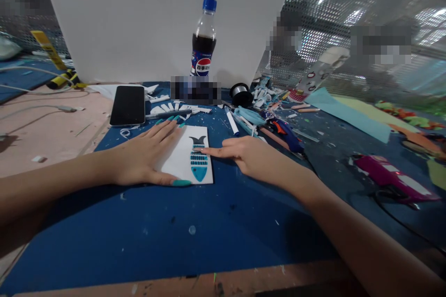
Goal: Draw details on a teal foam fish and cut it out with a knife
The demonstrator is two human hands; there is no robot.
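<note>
A white card [181,160] lies flat on the blue mat [174,236]. On it sits a paper fish [199,158] with a teal body and a dark tail. My left hand [146,153] lies flat and open on the card's left part, fingers spread, teal nails showing. My right hand [251,153] comes in from the right. Its index finger stretches out and its tip presses on the fish, while the other fingers curl under.
A black phone [127,105] lies behind my left hand. A cola bottle [203,39] stands before a white board [167,18]. White paper scraps, a marker [232,121], a wire spool [241,94], a blue glue gun [287,133], a magenta tool [390,176] and coloured sheets [348,113] crowd the right.
</note>
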